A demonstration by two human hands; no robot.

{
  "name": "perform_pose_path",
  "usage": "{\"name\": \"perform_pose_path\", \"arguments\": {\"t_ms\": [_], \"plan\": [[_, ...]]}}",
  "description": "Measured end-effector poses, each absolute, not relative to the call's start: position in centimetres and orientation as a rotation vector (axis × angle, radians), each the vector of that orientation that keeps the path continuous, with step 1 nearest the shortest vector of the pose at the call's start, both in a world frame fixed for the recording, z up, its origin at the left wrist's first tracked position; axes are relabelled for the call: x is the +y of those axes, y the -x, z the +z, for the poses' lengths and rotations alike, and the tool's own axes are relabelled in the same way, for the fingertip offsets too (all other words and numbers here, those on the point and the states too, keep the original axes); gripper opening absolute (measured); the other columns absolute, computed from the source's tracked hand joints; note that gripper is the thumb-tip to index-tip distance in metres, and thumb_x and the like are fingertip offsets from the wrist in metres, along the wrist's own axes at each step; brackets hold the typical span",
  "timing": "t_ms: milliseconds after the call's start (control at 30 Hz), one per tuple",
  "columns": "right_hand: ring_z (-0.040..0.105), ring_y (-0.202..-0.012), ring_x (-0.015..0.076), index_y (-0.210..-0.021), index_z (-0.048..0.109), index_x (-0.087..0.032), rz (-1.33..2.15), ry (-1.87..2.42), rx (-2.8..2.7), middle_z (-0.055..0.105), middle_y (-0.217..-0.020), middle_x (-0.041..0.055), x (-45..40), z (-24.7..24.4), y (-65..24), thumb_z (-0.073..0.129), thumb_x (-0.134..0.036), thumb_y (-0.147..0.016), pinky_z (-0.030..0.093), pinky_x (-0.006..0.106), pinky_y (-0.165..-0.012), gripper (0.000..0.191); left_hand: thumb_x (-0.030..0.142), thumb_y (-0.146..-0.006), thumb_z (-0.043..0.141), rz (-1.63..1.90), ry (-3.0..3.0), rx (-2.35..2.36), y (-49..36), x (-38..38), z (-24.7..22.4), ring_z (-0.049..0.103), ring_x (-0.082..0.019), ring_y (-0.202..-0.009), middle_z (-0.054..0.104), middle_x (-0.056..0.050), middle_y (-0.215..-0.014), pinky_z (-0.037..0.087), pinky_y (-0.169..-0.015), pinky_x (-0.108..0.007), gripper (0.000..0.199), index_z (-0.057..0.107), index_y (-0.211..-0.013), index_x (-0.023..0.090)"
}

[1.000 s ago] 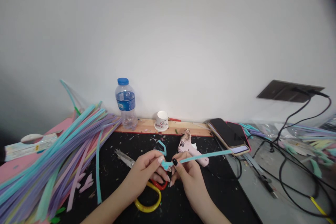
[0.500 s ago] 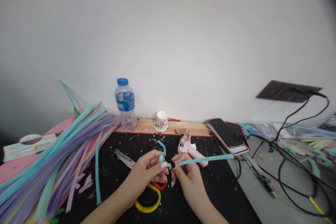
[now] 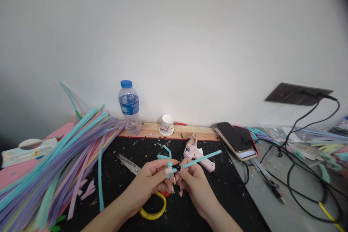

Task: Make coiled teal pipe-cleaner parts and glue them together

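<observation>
Between my two hands is a turquoise pipe cleaner (image 3: 202, 158), pinched close to its bent part. My left hand (image 3: 153, 177) is closed on the bent end, where a small loop stands up beside the thumb. With thumb and forefinger together, my right hand (image 3: 191, 177) grips the same pipe cleaner, and its straight free length points up to the right. Scissors (image 3: 153, 208) with yellow and red handles lie under my left hand, blades toward the upper left. Just beyond the hands, a short bent turquoise piece (image 3: 168, 152) shows; whether it joins the held one I cannot tell.
A pink glue gun (image 3: 199, 156) lies beyond my right hand. Pastel pipe cleaners (image 3: 67, 152) are heaped on the left. A water bottle (image 3: 129, 107) and paper cup (image 3: 166, 125) stand by the wall. Phones (image 3: 236, 137) and black cables (image 3: 290, 163) lie to the right.
The pipe cleaner's free end has swung upward and reaches less far right. My hands have come closer together, with the right fingers now against the left ones.
</observation>
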State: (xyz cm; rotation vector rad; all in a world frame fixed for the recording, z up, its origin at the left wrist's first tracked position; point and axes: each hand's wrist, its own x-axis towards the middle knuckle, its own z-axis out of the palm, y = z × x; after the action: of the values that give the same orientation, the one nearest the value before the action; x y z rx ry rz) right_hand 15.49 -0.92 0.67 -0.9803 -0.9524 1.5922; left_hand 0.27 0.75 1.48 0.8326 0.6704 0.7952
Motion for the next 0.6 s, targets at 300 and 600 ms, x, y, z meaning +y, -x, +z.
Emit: {"name": "perform_pose_path", "arguments": {"t_ms": [300, 600], "plan": [[0.043, -0.044, 0.0076, -0.068, 0.051, -0.017, 1.565, 0.981, -0.941, 0.054, -0.058, -0.0017, -1.03, 0.92, -15.47, 0.062, -0.033, -0.078, 0.037, 0.019, -0.039, 0.021, 0.028, -0.080, 0.060, 0.793, -0.661, 0.537, -0.37, 0.57, 1.83, 0.048, -0.005, -0.050, 0.055, 0.003, -0.063, 0.038, -0.051, -0.016, 0.018, 0.052, -0.093, 0.018], [0.045, -0.043, 0.0072, -0.071, 0.050, -0.016, 1.612, 0.979, -0.973, 0.052, -0.054, -0.0041, -1.03, 0.40, -15.48, 0.061, -0.033, -0.078, 0.038, 0.018, -0.040, 0.021, 0.028, -0.083, 0.056, 0.713, -0.667, 0.486, -0.61, 0.20, 1.77, 0.039, -0.003, -0.045, 0.051, 0.004, -0.064, 0.034, -0.047, -0.014, 0.015, 0.045, -0.090, 0.019]]}}
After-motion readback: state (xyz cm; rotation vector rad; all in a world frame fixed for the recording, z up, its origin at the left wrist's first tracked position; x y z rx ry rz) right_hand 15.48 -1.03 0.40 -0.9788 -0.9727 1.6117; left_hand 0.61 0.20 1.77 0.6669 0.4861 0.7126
